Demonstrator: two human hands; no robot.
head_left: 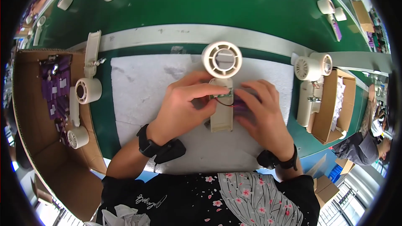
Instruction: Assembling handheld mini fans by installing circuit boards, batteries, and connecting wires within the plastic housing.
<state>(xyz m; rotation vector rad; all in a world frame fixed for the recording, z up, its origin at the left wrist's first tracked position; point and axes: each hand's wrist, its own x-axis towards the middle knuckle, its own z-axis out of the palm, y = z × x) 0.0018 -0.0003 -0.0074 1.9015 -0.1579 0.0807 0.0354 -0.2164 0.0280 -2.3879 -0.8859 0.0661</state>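
Observation:
A white handheld fan (222, 60) lies on the grey mat in front of me, its round head away from me and its handle shell (221, 119) open toward me. At the upper part of the shell, my left hand (184, 102) pinches a small green circuit board (226, 92) between thumb and fingers. My right hand (263, 113) holds a purple battery pack (238, 105) just right of the shell, partly hidden behind its fingers. Its index finger reaches close to the board. A thin dark and red wire (225, 104) curves from the board toward the battery.
At left stands a cardboard box (58, 175) with purple battery packs (58, 81); fan parts (88, 91) lie along its edge. More fan assemblies (307, 69) sit at right beside a smaller cardboard box (328, 109). A pale rail (167, 33) crosses behind the mat (138, 96); further fans lie beyond.

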